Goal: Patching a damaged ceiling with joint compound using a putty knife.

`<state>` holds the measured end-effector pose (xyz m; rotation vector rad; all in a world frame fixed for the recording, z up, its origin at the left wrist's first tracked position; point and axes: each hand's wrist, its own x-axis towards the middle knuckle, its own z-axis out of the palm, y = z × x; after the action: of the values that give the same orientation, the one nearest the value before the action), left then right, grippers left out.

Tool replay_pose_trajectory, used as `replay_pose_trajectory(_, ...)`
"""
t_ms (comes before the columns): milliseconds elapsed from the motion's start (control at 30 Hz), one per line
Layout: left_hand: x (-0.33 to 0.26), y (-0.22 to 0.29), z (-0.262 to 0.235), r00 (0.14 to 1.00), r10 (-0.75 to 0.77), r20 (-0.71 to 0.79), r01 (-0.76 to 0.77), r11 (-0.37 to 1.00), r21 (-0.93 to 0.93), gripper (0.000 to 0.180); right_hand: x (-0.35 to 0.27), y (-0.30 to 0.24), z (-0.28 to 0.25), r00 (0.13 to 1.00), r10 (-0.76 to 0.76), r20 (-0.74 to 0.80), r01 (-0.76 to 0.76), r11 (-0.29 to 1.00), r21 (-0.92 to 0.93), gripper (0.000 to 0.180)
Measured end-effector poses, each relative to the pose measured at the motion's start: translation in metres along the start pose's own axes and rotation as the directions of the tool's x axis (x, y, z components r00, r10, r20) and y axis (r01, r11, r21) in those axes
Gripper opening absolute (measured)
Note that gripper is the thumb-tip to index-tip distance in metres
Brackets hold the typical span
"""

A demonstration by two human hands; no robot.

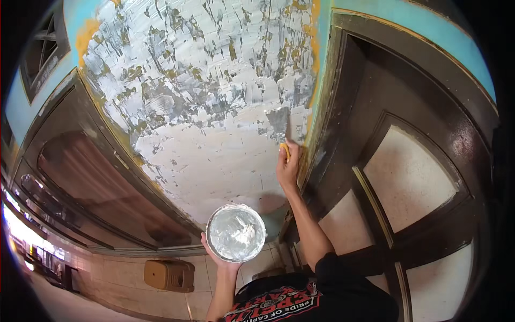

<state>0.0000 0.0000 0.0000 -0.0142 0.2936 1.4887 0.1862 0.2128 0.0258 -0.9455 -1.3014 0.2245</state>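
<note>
Your right hand is raised to the wall, fingers closed around the yellow handle of a putty knife; only a sliver of the handle shows between the fingers. The metal blade stands above the hand, smeared grey-white, and lies flat against the wall near its right edge, just beside the dark door frame. Your left hand is lower and nearer your body, cupped under a round metal pan, fingers wrapped up around its lower left rim; the pan is held roughly level and carries a thin layer of white putty, with a thicker dab toward its right side. The two hands are well apart, the pan below and left of the knife. The wall between the two doors is coated in white filler: the lower part reads fairly even, the upper part is patchy, with grey and ochre spots showing through the strokes (turquoise and orange paint remain along the top and side edges). To the right stands a dark brown panelled door with pale frosted panes. To the left is another dark-framed door with a reflective pane. On the tiled floor below the left door sits a tan rectangular box, near the wall base. Your black printed shirt fills the lower edge of the view.
</note>
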Motion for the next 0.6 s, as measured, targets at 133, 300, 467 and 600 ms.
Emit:
replay_pose_trajectory(133, 0.001, 0.003, -0.004, 0.999, -0.019, -0.041, 0.02, 0.999, 0.034, 0.078, 0.031, -0.029, 0.006, 0.985, -0.129, -0.111, 0.127, 0.992, -0.025, 0.023)
replay_pose_trajectory(300, 0.002, -0.002, 0.002, 0.999, -0.034, -0.04, 0.036, 0.998, 0.048, 0.079, 0.006, 0.003, 0.0, 0.977, -0.174, -0.122, 0.158, 0.979, -0.131, 0.023)
replay_pose_trajectory(467, -0.002, -0.002, 0.0, 0.998, 0.004, -0.064, 0.001, 0.997, 0.078, 0.078, 0.012, -0.038, 0.014, 0.981, -0.138, -0.136, 0.138, 0.99, -0.011, 0.022)
replay_pose_trajectory(600, -0.002, -0.007, 0.002, 0.999, -0.004, -0.047, 0.008, 0.996, 0.091, 0.078, 0.016, -0.037, 0.026, 0.994, -0.102, -0.044, 0.097, 0.989, -0.109, 0.02)
